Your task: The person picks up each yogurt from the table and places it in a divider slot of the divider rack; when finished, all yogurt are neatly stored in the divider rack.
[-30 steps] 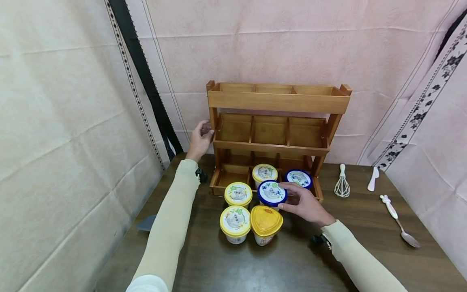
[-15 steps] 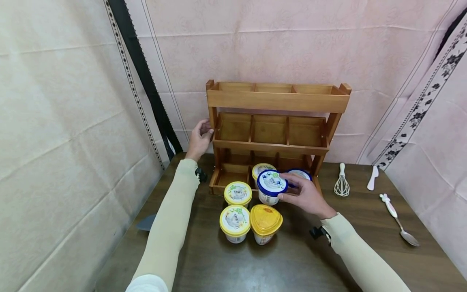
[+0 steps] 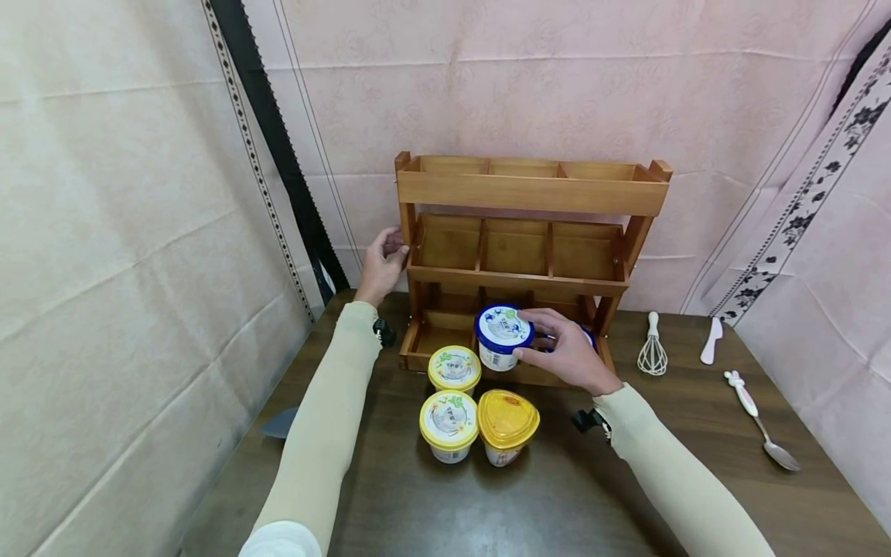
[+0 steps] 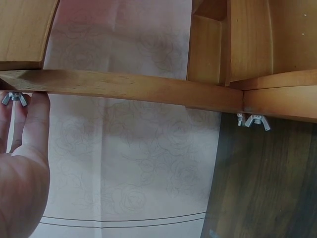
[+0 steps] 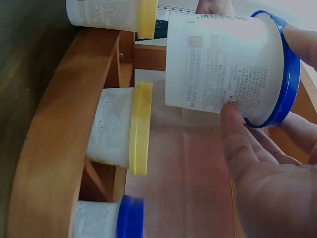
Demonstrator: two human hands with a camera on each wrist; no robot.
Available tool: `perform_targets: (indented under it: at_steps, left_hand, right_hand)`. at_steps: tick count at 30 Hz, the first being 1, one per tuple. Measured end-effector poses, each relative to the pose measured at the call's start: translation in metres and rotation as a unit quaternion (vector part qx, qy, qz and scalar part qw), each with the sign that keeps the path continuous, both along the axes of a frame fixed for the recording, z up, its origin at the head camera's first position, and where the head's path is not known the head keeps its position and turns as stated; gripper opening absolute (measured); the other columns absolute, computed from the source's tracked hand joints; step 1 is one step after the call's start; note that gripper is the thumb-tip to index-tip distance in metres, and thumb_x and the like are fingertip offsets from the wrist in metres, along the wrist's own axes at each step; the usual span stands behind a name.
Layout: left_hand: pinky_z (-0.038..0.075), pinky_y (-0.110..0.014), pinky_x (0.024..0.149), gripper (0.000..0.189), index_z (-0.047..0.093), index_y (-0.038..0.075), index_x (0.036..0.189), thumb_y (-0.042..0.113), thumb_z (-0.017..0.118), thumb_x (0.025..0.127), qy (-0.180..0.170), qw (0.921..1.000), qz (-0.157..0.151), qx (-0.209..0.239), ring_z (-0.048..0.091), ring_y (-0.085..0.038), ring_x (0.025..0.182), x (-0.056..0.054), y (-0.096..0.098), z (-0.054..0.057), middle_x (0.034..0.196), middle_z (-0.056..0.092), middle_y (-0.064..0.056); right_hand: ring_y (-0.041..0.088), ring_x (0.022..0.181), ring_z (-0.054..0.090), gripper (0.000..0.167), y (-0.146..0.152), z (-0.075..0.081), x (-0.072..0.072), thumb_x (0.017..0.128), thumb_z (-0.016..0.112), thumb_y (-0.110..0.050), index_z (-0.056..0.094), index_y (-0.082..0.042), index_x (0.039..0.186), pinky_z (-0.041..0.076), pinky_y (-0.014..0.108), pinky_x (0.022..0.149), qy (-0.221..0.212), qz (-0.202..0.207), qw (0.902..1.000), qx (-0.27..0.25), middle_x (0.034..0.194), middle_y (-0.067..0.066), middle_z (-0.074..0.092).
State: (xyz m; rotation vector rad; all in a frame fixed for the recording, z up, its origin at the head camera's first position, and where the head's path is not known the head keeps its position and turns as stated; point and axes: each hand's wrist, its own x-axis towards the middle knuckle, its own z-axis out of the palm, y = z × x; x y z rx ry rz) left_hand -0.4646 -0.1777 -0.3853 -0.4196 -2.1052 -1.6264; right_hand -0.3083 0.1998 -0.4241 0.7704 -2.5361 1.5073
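My right hand (image 3: 567,348) grips a white tub with a blue lid (image 3: 503,333), held in the air in front of the wooden rack (image 3: 532,193). The right wrist view shows thumb and fingers around this tub's lid and side. Below it, a yellow-lidded tub (image 5: 111,126) and another blue-lidded tub (image 5: 96,218) sit in the rack's bottom tier; the head view largely hides them. My left hand (image 3: 381,264) touches the rack's left side post (image 4: 138,89), its fingers straight beside a wing nut (image 4: 14,98).
Two round yellow-lidded tubs (image 3: 448,424) and one with a three-cornered yellow lid (image 3: 509,422) stand on the table before the rack. At right lie a whisk (image 3: 653,352), a white spreader (image 3: 711,342) and a spoon (image 3: 762,422). My left sleeve partly covers a grey object (image 3: 280,424).
My right hand has lifted the blue-lidded tub from beside the yellow-lidded ones and carried it up and slightly left toward the rack. My left hand has stayed at the post.
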Motion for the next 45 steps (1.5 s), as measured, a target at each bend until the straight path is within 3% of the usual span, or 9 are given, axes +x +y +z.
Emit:
perform_targets:
  at_steps: [8, 20, 27, 34, 45]
  left_hand:
    - [0.050, -0.047, 0.110, 0.040, 0.058, 0.016, 0.146, 0.013, 0.063, 0.107, -0.002, 1.0000, 0.000, 0.002, 0.063, -0.028, 0.123, 0.002, 0.000, 0.000, 0.129, 0.063, -0.011]
    - [0.050, -0.045, 0.109, 0.040, 0.058, 0.015, 0.147, 0.013, 0.063, 0.107, -0.004, 1.0000, -0.006, 0.003, 0.062, -0.027, 0.123, 0.000, 0.001, 0.001, 0.131, 0.063, -0.011]
    - [0.050, -0.047, 0.109, 0.040, 0.058, 0.014, 0.146, 0.012, 0.063, 0.107, -0.004, 1.0000, -0.007, 0.006, 0.062, -0.028, 0.123, 0.001, 0.001, 0.002, 0.131, 0.063, -0.012]
    - [0.050, -0.046, 0.111, 0.040, 0.058, 0.013, 0.146, 0.011, 0.064, 0.106, -0.003, 1.0000, -0.004, 0.008, 0.063, -0.029, 0.123, 0.000, 0.000, 0.001, 0.130, 0.063, -0.014]
    - [0.050, -0.046, 0.110, 0.040, 0.058, 0.017, 0.146, 0.013, 0.063, 0.107, -0.001, 1.0000, 0.004, -0.002, 0.063, -0.027, 0.123, 0.001, 0.000, 0.000, 0.130, 0.063, -0.011]
  right_hand:
    - [0.035, 0.129, 0.065, 0.070, -0.018, 0.002, -0.016, 0.088, 0.087, -0.041, 0.060, -0.021, 0.150, 0.052, 0.062, 0.107, -0.021, 0.011, 0.9995, -0.020, 0.149, 0.003, 0.057]
    - [0.034, 0.135, 0.061, 0.071, -0.046, 0.001, -0.034, 0.089, 0.086, -0.043, 0.059, -0.020, 0.151, 0.051, 0.056, 0.111, -0.006, 0.018, 0.9997, -0.018, 0.153, 0.004, 0.055]
    - [0.034, 0.133, 0.063, 0.069, -0.063, -0.004, -0.047, 0.092, 0.085, -0.037, 0.057, -0.017, 0.152, 0.056, 0.053, 0.106, 0.011, 0.023, 0.9996, -0.012, 0.153, 0.005, 0.054]
    - [0.034, 0.132, 0.063, 0.070, -0.080, -0.009, -0.061, 0.093, 0.083, -0.037, 0.055, -0.018, 0.154, 0.059, 0.048, 0.102, 0.019, 0.008, 0.9994, 0.027, 0.157, 0.005, 0.052]
    - [0.036, 0.134, 0.062, 0.073, -0.096, -0.017, -0.069, 0.093, 0.083, -0.040, 0.052, -0.021, 0.156, 0.056, 0.051, 0.106, -0.032, -0.007, 0.9954, 0.090, 0.157, 0.009, 0.053]
